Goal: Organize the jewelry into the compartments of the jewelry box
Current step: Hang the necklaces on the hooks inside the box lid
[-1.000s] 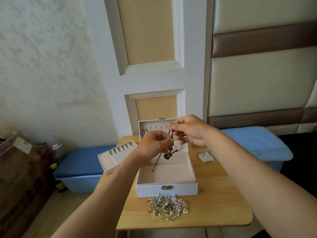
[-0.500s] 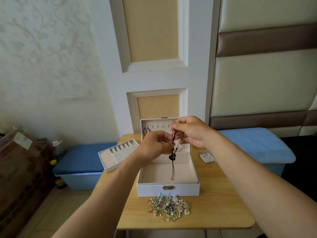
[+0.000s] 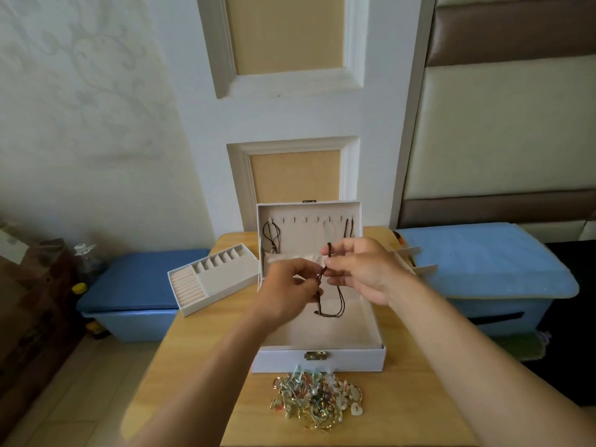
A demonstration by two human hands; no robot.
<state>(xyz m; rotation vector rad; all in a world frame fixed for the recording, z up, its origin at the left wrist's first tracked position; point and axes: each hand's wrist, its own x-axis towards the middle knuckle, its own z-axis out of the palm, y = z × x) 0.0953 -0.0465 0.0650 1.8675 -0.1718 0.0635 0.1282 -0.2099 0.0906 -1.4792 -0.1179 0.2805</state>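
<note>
Progress: early.
- Jewelry box (image 3: pixel 319 362) stands open mid-table, lid (image 3: pixel 309 209) upright at 12 o'clock.
- Two dark cord necklaces already hang on the lid's row of hooks (image 3: pixel 306 219): one at the 9 o'clock end (image 3: pixel 270 235), one at the 3 o'clock end (image 3: pixel 348 228). The hooks between them look bare.
- The bottom compartment holds nothing that I can see, apart from the loop dangling into it.
- Divided tray (image 3: pixel 225 279) lies out on the table (image 3: pixel 206 350) at 9 o'clock of the box; its slots and ring rolls look unfilled.
- Pile of jewelry (image 3: pixel 317 401) sits at 6 o'clock, just beside the box front: a tangle of gold rings, earrings and pale beads. Most of the sorting is left, by my reading.

Hands: both work a third dark cord necklace (image 3: pixel 340 301) over the open box, in front of the lid.
- Left hand (image 3: pixel 290 285): fingers curled in, pinching the cord at its lower part.
- Right hand (image 3: pixel 361 269): thumb and forefinger pinch the cord higher up, its end poking above the fingers; the other fingers are loosely bent.
- The cord's loop hangs down between the two hands. No pendant is visible on it.

Likely step: hang this one on a free hook.
</note>
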